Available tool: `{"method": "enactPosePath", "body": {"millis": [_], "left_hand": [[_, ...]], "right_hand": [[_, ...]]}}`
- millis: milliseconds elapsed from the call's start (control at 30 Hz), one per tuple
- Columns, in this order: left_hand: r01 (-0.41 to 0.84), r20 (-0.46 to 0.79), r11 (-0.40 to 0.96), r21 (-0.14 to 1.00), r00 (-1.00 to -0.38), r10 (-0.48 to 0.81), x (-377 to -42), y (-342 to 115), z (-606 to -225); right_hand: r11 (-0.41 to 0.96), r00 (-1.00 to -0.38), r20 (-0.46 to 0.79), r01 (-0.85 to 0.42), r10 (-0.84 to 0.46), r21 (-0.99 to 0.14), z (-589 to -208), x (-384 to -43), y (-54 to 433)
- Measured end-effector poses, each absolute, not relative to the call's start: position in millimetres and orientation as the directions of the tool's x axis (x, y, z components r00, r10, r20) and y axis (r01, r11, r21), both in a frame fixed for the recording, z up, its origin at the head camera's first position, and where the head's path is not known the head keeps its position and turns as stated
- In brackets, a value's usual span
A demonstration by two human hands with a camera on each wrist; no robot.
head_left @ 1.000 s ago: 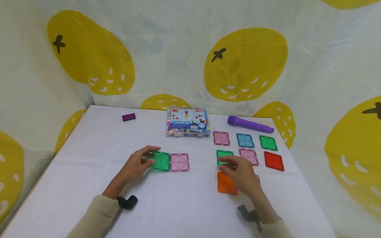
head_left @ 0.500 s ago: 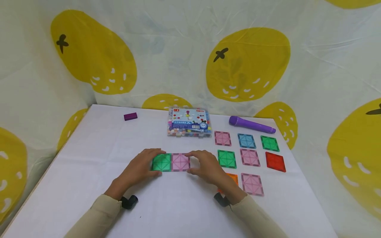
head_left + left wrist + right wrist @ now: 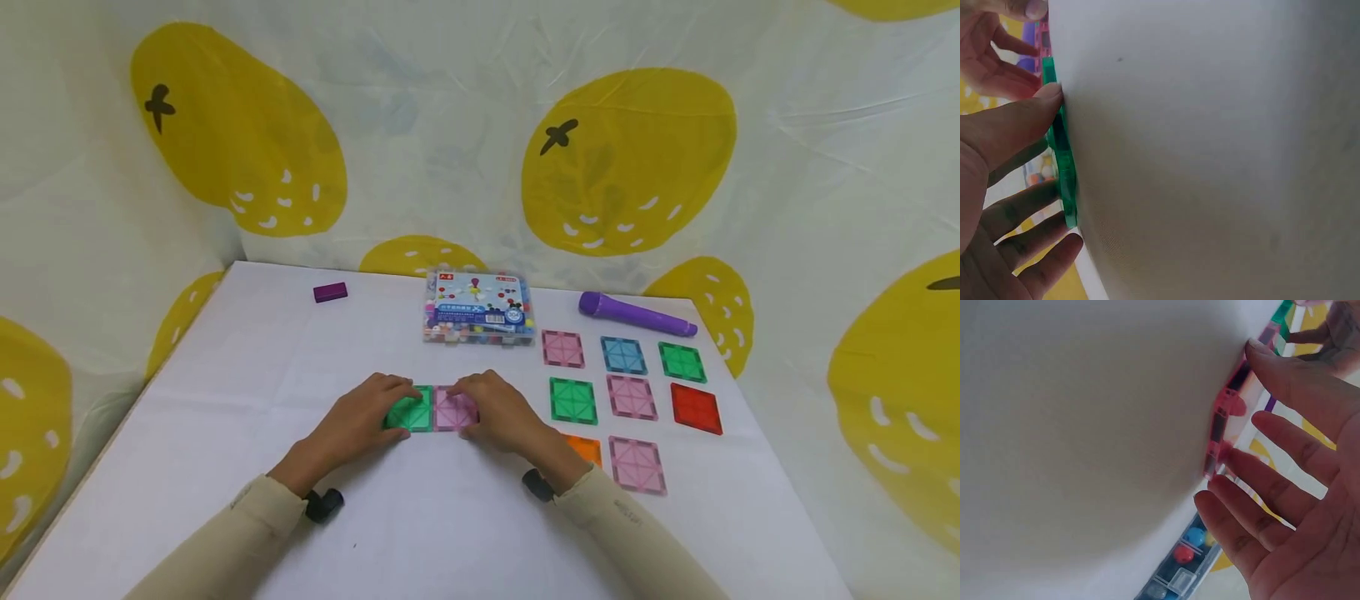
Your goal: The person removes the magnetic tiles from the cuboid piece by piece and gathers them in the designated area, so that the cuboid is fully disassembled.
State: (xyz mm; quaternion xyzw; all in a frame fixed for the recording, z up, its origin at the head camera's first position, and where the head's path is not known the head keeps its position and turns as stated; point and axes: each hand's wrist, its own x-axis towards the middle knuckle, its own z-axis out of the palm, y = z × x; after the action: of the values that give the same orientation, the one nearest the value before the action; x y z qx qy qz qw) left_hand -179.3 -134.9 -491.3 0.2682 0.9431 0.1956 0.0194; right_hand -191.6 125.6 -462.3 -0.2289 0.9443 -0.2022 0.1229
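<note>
Two square magnetic tiles, one green (image 3: 422, 412) and one pink (image 3: 450, 410), lie flat and edge to edge on the white table. My left hand (image 3: 362, 419) grips the green tile from its left side, thumb at the near edge and fingers over the far part. From the right side, my right hand (image 3: 504, 417) holds the pink tile the same way. The left wrist view has the green tile's edge (image 3: 1067, 181) under my left thumb. In the right wrist view, my right thumb and fingers lie along the pink tile (image 3: 1216, 431).
To the right lie several more tiles, including a green tile (image 3: 573, 401), a red tile (image 3: 697, 408) and an orange tile (image 3: 585, 451) partly behind my right arm. Behind them is a purple microphone (image 3: 637, 314). A clear box of beads (image 3: 480, 307) and a purple block (image 3: 330, 292) sit farther back.
My right hand has come left from above the loose tiles to the pink tile and closed in on it. The green tile, earlier slightly tilted in my left hand, now lies flat.
</note>
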Motion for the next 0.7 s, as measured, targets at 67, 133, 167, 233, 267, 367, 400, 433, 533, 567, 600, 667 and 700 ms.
{"method": "enactPosePath", "body": {"millis": [67, 133, 167, 233, 267, 367, 400, 433, 533, 567, 600, 667, 700], "left_hand": [[0.504, 0.070, 0.785, 0.360, -0.853, 0.516, -180.6, -134.1, -490.1], [0.506, 0.069, 0.788, 0.350, -0.853, 0.518, -181.7, -133.3, -488.8], [0.508, 0.068, 0.787, 0.349, -0.852, 0.520, -182.0, -132.8, -487.9], [0.513, 0.064, 0.787, 0.344, -0.849, 0.525, -182.4, -132.1, -486.7], [0.516, 0.063, 0.786, 0.340, -0.847, 0.528, -182.3, -131.6, -486.1], [0.526, 0.058, 0.784, 0.331, -0.840, 0.539, -181.4, -130.4, -484.6], [0.528, 0.057, 0.783, 0.328, -0.838, 0.542, -180.8, -130.0, -484.1], [0.531, 0.058, 0.782, 0.327, -0.837, 0.544, -180.2, -129.6, -483.5], [0.542, 0.067, 0.780, 0.312, -0.832, 0.551, -178.3, -128.8, -482.5], [0.547, 0.070, 0.779, 0.305, -0.829, 0.555, -177.8, -128.5, -482.4], [0.552, 0.074, 0.779, 0.297, -0.826, 0.558, -177.3, -128.3, -482.5], [0.563, 0.081, 0.777, 0.281, -0.821, 0.566, -176.4, -127.9, -482.8], [0.570, 0.087, 0.775, 0.273, -0.817, 0.570, -176.0, -127.7, -483.2]], "right_hand": [[0.810, -0.858, -0.125, -0.410, -0.498, -0.419, -463.2, -191.7, 125.5], [0.807, -0.851, -0.109, -0.437, -0.515, -0.397, -464.0, -192.0, 126.1], [0.806, -0.848, -0.102, -0.447, -0.519, -0.389, -464.2, -192.0, 126.5], [0.805, -0.845, -0.095, -0.459, -0.526, -0.377, -464.5, -191.9, 127.6], [0.804, -0.844, -0.092, -0.462, -0.528, -0.374, -464.8, -192.0, 128.2], [0.804, -0.843, -0.088, -0.468, -0.531, -0.365, -465.0, -191.6, 129.9], [0.806, -0.843, -0.086, -0.471, -0.531, -0.359, -465.2, -191.4, 130.3], [0.807, -0.844, -0.084, -0.472, -0.530, -0.355, -465.1, -191.0, 130.6], [0.810, -0.844, -0.073, -0.480, -0.531, -0.337, -466.3, -189.3, 131.6], [0.811, -0.845, -0.070, -0.481, -0.530, -0.332, -466.8, -188.5, 131.8], [0.812, -0.846, -0.065, -0.481, -0.528, -0.330, -467.1, -187.7, 132.0], [0.813, -0.849, -0.055, -0.483, -0.526, -0.324, -467.9, -185.9, 132.6], [0.812, -0.849, -0.047, -0.486, -0.527, -0.323, -468.3, -185.1, 133.0]]}}
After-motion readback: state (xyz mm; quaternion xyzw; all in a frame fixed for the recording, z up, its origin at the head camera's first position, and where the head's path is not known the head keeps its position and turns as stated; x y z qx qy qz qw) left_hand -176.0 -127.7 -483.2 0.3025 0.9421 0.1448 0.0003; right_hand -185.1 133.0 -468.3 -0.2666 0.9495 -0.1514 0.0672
